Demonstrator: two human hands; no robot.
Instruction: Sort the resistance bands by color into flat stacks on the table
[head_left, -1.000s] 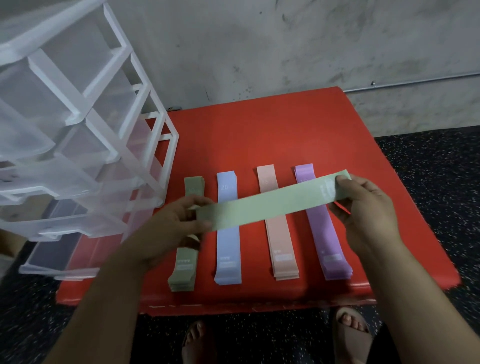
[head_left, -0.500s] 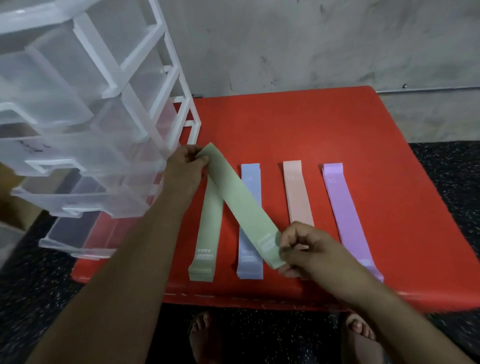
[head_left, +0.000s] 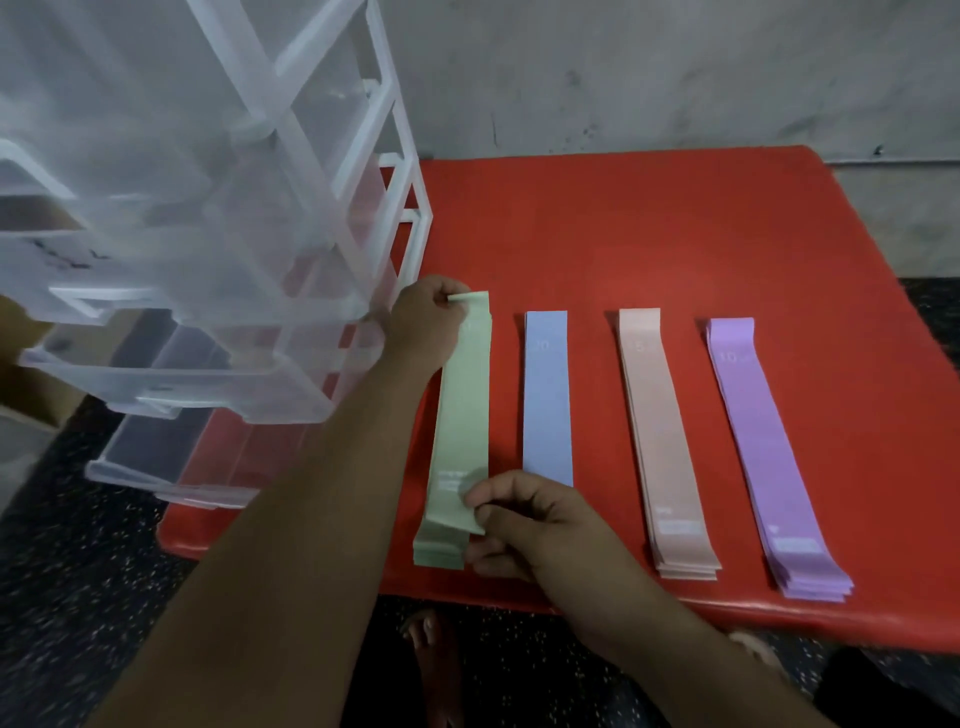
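Four flat stacks of bands lie side by side on the red table: green, blue, pink and purple. A green band lies lengthwise over the green stack. My left hand pinches its far end. Its near end is pinched by my right hand, which hides the near end of the blue stack.
A clear plastic drawer unit stands on the table's left side, with drawers pulled out toward me. A grey wall runs behind the table. Dark speckled floor and my bare feet show below the front edge.
The green band swung from crosswise over the stacks to lengthwise on top of the green stack. My left hand went to its far end, my right hand to the near end.
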